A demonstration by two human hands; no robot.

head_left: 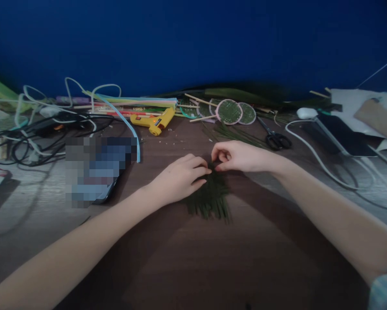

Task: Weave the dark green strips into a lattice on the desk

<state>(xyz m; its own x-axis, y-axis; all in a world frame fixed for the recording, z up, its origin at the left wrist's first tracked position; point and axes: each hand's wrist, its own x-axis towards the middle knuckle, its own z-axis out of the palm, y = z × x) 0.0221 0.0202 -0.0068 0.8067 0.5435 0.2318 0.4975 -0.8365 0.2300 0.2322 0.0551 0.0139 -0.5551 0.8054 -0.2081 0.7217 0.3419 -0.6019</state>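
A small patch of dark green leaf strips (210, 199) lies on the brown tabletop, its loose ends fanned towards me. They look laid side by side or woven; the dim light hides which. On its upper left edge my left hand (182, 176) is closed, fingers bent, holding the strips against the table. My right hand (234, 156) curls in from the right, thumb and fingers pinched at the top of the same strips. The hands nearly touch, and their fingertips cover the upper end of the strips.
Behind are a yellow glue gun (154, 121), round green fans (229, 112) on sticks, loose leaf strips (241, 134) and black scissors (277, 140). A phone (111, 172) lies left, near tangled cables (25, 137). Another dark device (345, 133) with a white cable lies right.
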